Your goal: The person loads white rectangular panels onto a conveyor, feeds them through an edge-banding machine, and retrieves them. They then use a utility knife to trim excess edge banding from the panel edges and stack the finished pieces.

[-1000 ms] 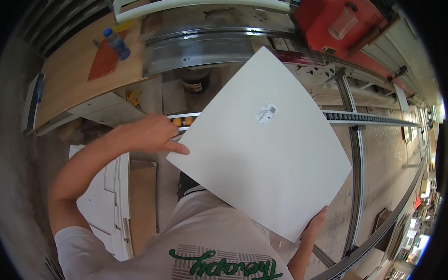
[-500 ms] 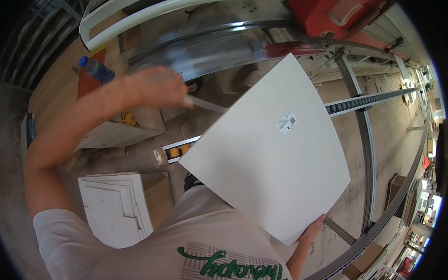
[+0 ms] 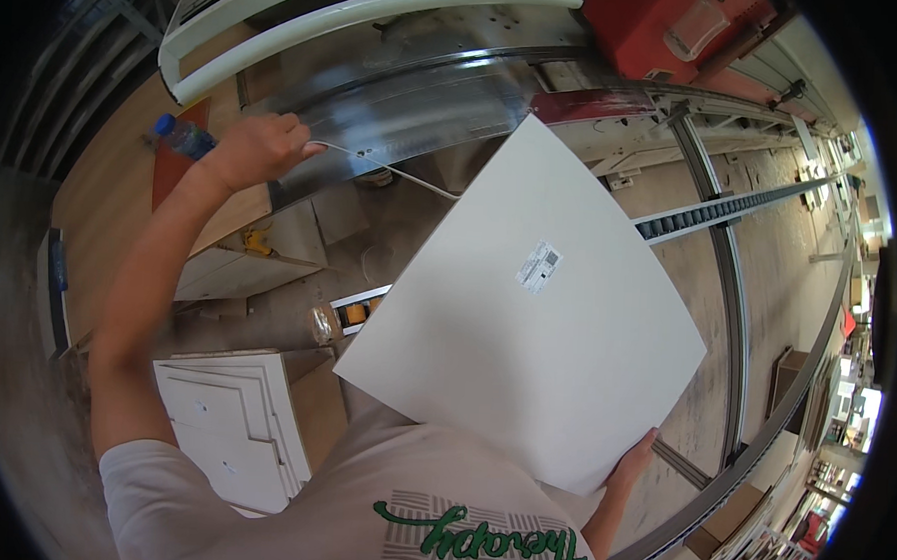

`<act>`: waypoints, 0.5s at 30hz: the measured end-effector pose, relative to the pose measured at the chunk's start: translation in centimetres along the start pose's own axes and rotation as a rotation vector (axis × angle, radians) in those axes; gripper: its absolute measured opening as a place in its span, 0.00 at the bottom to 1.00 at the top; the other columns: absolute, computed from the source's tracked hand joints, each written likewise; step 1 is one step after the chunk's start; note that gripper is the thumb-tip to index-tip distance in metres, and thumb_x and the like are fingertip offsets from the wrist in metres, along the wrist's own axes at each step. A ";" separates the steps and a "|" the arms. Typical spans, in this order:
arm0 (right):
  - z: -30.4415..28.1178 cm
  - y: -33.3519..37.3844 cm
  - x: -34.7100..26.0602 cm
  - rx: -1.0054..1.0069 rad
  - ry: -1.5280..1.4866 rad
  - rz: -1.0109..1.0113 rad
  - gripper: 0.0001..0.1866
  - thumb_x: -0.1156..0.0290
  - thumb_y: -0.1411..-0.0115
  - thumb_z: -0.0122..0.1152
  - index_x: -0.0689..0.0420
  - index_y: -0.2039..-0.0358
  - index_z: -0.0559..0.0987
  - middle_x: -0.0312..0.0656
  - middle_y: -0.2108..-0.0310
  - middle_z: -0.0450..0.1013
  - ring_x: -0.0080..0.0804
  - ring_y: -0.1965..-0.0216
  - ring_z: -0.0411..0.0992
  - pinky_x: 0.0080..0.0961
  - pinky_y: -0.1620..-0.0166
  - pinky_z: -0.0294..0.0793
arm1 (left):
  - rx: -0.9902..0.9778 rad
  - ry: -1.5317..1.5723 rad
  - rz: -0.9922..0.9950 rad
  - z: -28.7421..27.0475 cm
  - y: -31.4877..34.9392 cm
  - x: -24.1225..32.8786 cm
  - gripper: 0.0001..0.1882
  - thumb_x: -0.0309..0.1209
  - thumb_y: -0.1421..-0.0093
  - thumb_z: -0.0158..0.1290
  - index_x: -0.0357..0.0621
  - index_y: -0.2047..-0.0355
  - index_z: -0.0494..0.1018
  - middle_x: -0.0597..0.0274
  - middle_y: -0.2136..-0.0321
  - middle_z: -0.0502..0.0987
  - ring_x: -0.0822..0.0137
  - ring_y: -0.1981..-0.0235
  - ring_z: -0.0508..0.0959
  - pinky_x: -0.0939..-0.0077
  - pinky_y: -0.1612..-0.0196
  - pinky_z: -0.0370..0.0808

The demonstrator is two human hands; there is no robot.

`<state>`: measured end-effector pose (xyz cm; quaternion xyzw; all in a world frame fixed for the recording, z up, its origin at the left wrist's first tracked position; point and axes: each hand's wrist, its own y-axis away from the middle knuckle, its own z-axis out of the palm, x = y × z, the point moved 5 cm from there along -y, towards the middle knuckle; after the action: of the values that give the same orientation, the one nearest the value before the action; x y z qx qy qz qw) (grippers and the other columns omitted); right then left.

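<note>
A square white panel point(image 3: 505, 353) with a small printed label point(image 3: 539, 267) is held tilted in front of my body, one corner pointing away from me. My right hand point(image 3: 633, 460) grips its near right edge; part of that hand lies hidden under the board. Out to the far left, my left hand point(image 3: 264, 150) is closed on the end of a thin white strip point(image 3: 413, 177). The strip runs nearly straight to the panel's far left edge, where it meets the board.
A metal machine bed point(image 3: 415, 118) lies beyond the panel, with a red machine housing point(image 3: 644, 33) at the far right. A roller track point(image 3: 702, 216) passes behind the board. At left are a blue-capped bottle point(image 3: 182, 136), a yellow tool point(image 3: 257, 240) and stacked white panels point(image 3: 227, 416).
My left hand has moved left and slightly away, and more of the strip shows between it and the board. The panel has shifted a little to the left; my right hand keeps its hold.
</note>
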<state>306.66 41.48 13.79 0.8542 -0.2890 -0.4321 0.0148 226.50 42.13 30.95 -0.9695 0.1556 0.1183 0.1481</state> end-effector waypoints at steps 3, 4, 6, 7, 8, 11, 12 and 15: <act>-0.5 -0.9 -0.4 -0.009 0.027 -0.009 0.41 0.43 0.24 0.38 0.78 0.44 0.74 0.61 0.46 0.76 0.49 0.49 0.76 0.37 0.44 0.72 | -0.008 0.018 -0.017 -0.1 1.9 0.5 0.17 0.36 0.39 0.64 0.42 0.75 0.69 0.56 0.76 0.72 0.53 0.73 0.78 0.60 0.72 0.76; -0.7 -1.5 -0.9 -0.008 0.065 -0.030 0.41 0.44 0.24 0.38 0.78 0.44 0.74 0.61 0.46 0.76 0.50 0.48 0.76 0.37 0.44 0.72 | 0.008 -0.010 -0.099 -0.4 2.6 0.2 0.16 0.36 0.39 0.64 0.41 0.75 0.70 0.56 0.76 0.73 0.53 0.73 0.79 0.60 0.72 0.76; -1.4 -2.3 -1.7 0.004 0.051 -0.044 0.41 0.44 0.24 0.38 0.78 0.43 0.73 0.61 0.46 0.76 0.50 0.48 0.76 0.37 0.43 0.72 | 0.015 -0.075 -0.254 -1.0 3.9 -0.7 0.15 0.36 0.38 0.63 0.41 0.74 0.71 0.56 0.75 0.73 0.53 0.72 0.79 0.61 0.72 0.77; -1.7 -2.9 -2.2 0.002 0.012 -0.053 0.41 0.44 0.24 0.39 0.78 0.43 0.73 0.61 0.46 0.76 0.50 0.48 0.76 0.37 0.43 0.72 | 0.010 -0.114 -0.237 -1.1 4.4 -0.5 0.14 0.36 0.36 0.61 0.40 0.72 0.72 0.55 0.75 0.74 0.52 0.73 0.80 0.61 0.72 0.77; -2.3 -3.3 -2.3 0.023 -0.037 -0.014 0.41 0.44 0.24 0.39 0.78 0.43 0.73 0.61 0.46 0.76 0.50 0.48 0.76 0.37 0.43 0.72 | -0.023 -0.098 -0.244 -1.0 4.8 -0.2 0.16 0.38 0.34 0.60 0.41 0.73 0.72 0.54 0.75 0.75 0.52 0.74 0.80 0.61 0.74 0.77; -2.3 -5.2 -3.3 -0.071 -0.032 -0.025 0.40 0.45 0.24 0.40 0.79 0.44 0.73 0.61 0.47 0.76 0.49 0.49 0.76 0.36 0.43 0.72 | -0.003 -0.112 -0.351 -0.2 5.4 0.9 0.17 0.38 0.33 0.59 0.38 0.73 0.73 0.49 0.75 0.75 0.47 0.77 0.79 0.61 0.75 0.76; -2.5 -5.8 -3.4 -0.045 0.000 -0.025 0.40 0.45 0.24 0.40 0.79 0.43 0.73 0.60 0.47 0.77 0.48 0.49 0.76 0.36 0.43 0.72 | -0.075 -0.121 -0.386 0.5 5.7 1.7 0.18 0.40 0.33 0.59 0.39 0.73 0.73 0.49 0.76 0.75 0.47 0.77 0.79 0.60 0.75 0.77; -2.0 -7.4 -3.5 -0.082 0.018 -0.030 0.39 0.46 0.24 0.41 0.78 0.43 0.73 0.59 0.47 0.77 0.46 0.49 0.76 0.34 0.44 0.72 | -0.187 -0.073 -0.413 1.0 6.5 4.9 0.20 0.44 0.32 0.57 0.40 0.73 0.73 0.49 0.78 0.76 0.47 0.75 0.81 0.56 0.73 0.79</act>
<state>310.16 48.98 15.53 0.8609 -0.2580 -0.4361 0.0458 228.59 35.23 27.02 -0.9853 -0.0630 0.1343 0.0843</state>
